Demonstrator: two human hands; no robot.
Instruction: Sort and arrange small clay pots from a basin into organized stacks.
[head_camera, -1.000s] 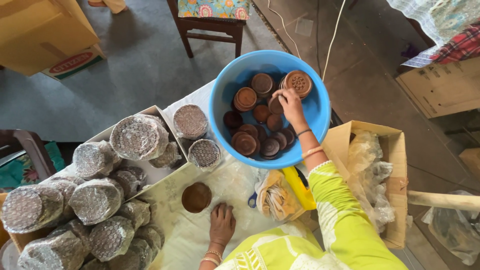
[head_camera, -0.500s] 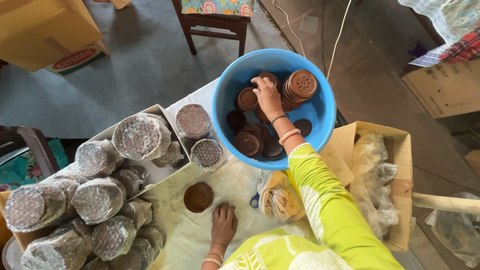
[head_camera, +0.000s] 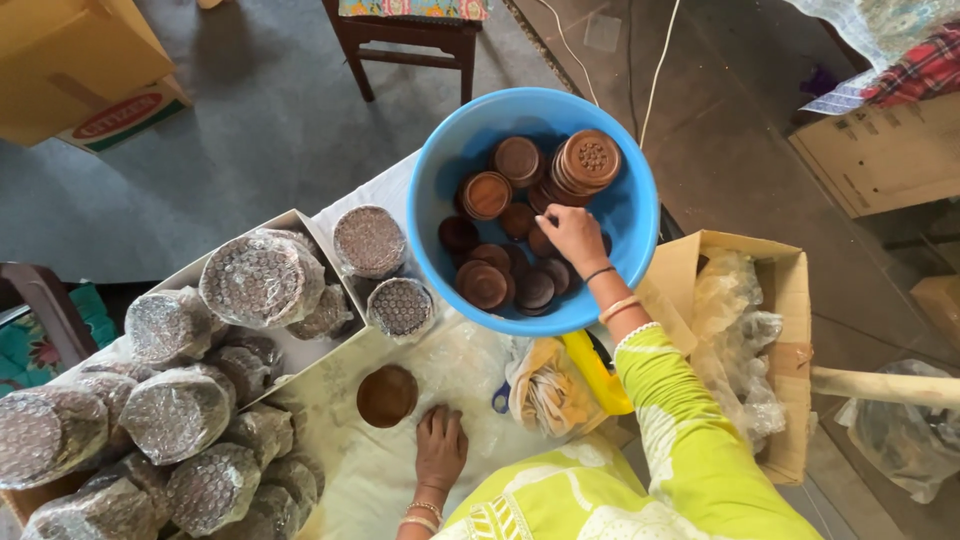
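At far left, a heap of bubble-wrapped round bundles (head_camera: 175, 410), some lying in a shallow white cardboard tray (head_camera: 300, 345), two more (head_camera: 369, 240) standing just beside the basin. On the pale plastic sheet (head_camera: 360, 470), a single brown wooden disc (head_camera: 387, 395), uncovered. Just right of it and close by but apart, the left hand (head_camera: 441, 447), palm down, fingers together and flat on the sheet, holding nothing. Further right, a clear bag of pale strips (head_camera: 548, 390) against a yellow object (head_camera: 598, 372). Above, a blue plastic basin (head_camera: 440, 170) filled with brown wooden discs (head_camera: 486, 283), one stack (head_camera: 588, 162) leaning at the far side. Inside it, the right hand (head_camera: 573, 235), fingers curled down onto the discs; whether pinching one, cannot tell. At right, an open cardboard box (head_camera: 790, 300) stuffed with clear plastic wrap (head_camera: 735, 330).
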